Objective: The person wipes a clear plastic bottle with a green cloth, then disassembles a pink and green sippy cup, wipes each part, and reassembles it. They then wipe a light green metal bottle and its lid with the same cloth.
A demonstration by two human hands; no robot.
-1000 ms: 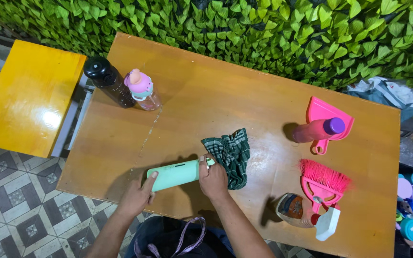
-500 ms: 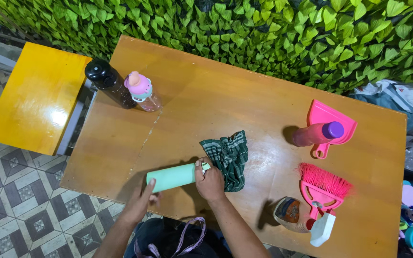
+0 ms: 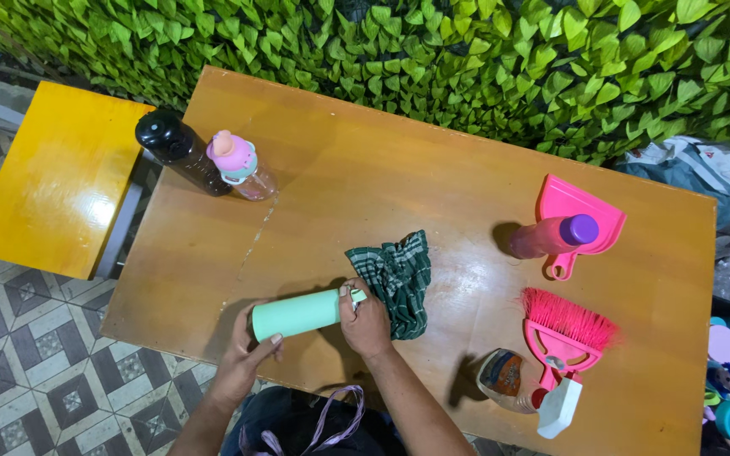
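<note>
Near the front edge of the wooden table (image 3: 365, 152), a mint-green bottle (image 3: 297, 313) lies on its side between two hands. The left hand (image 3: 245, 355) cups its base with fingers curled under; the right hand (image 3: 367, 319) is closed around the cap end. It looks stiff and smooth, probably light and a bit slippery, best gripped around the barrel. A soft green checked cloth (image 3: 399, 277) lies crumpled just beside the right hand. At the back-left corner stand a black bottle (image 3: 177, 149) and a pink-capped bottle (image 3: 238, 163). Toward the right edge lie a pink dustpan (image 3: 580, 207), a pink brush (image 3: 563, 325), and a spray bottle (image 3: 513, 382) with an orange label.
</note>
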